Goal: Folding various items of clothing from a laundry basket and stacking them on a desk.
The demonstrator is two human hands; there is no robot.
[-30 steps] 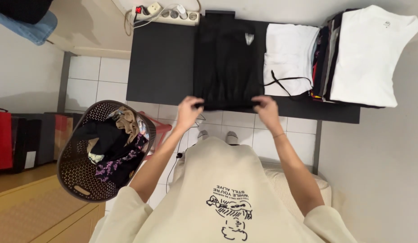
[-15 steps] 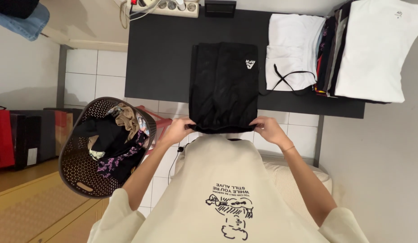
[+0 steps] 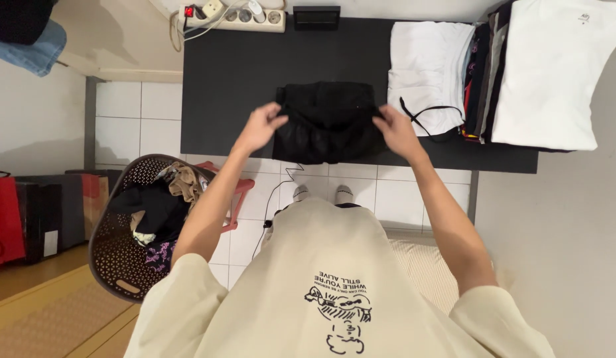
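Observation:
A black garment (image 3: pixel 329 122) lies folded in half on the dark table (image 3: pixel 235 86), its near edge overhanging the table's front. My left hand (image 3: pixel 260 126) grips its left side near the top fold. My right hand (image 3: pixel 395 130) grips its right side at the same height. Both arms reach forward over the table's front edge.
A folded white garment (image 3: pixel 424 66) with a black strap lies to the right, beside a stack of folded clothes topped by a white shirt (image 3: pixel 547 73). A power strip (image 3: pixel 231 18) sits at the table's back. A brown laundry basket (image 3: pixel 132 229) with clothes stands on the floor at left.
My hands carried the garment's near end away from me and laid it over the far part, halving its length. The hands now rest further over the table.

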